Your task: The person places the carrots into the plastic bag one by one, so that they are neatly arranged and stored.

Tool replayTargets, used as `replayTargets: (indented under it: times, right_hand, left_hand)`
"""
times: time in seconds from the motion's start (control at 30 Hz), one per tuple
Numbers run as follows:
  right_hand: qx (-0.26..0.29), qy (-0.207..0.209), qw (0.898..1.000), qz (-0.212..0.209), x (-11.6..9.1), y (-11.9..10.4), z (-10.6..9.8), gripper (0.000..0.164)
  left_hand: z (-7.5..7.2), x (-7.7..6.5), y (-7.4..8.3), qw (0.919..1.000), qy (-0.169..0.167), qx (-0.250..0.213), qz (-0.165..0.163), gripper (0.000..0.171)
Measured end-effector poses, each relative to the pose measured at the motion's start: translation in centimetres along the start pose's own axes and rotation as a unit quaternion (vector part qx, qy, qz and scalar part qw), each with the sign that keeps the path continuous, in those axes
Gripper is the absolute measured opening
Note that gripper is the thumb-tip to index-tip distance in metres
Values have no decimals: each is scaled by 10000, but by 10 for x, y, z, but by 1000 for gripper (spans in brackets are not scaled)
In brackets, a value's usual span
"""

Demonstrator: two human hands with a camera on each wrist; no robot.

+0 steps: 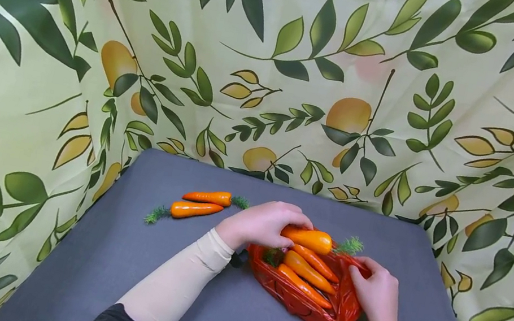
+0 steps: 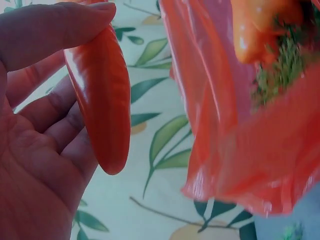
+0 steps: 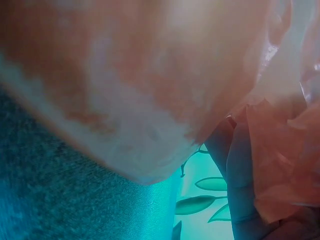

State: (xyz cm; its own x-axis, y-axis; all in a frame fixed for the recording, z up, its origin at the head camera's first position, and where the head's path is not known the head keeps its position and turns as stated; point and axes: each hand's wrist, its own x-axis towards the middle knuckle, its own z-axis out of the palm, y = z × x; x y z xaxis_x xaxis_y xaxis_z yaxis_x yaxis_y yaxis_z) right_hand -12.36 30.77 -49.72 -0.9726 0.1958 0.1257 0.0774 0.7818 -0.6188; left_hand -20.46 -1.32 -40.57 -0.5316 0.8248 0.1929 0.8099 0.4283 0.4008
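Low in the frame's centre, the right hand (image 1: 379, 300) pinches the rim of the red bag (image 1: 313, 308), which lies on the grey table (image 1: 115, 262) with three carrots (image 1: 306, 275) inside. Just above it, the left hand (image 1: 260, 224) curls round a fourth carrot (image 1: 307, 239) at the bag's mouth; I'd keep that rim taut and move the carrot lengthwise. Further back, upper left, two carrots (image 1: 200, 203) lie loose.
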Motion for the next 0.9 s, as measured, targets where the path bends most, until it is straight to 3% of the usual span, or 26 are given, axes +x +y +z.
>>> replayTargets:
  times: [0.4,0.63,0.9]
  right_hand:
    - [-138,95,9998,-93,0,2,1,15]
    - [-183,182,9995,-206,1,3,1,23]
    - [-119,137,9998,-94,3,4,1,24]
  left_hand:
    - [29,19,3,9992,-353,84,179,46]
    - [47,28,-1,9982,-471,202,297,43]
    - [62,32,-5,9973,-599,403,103,43]
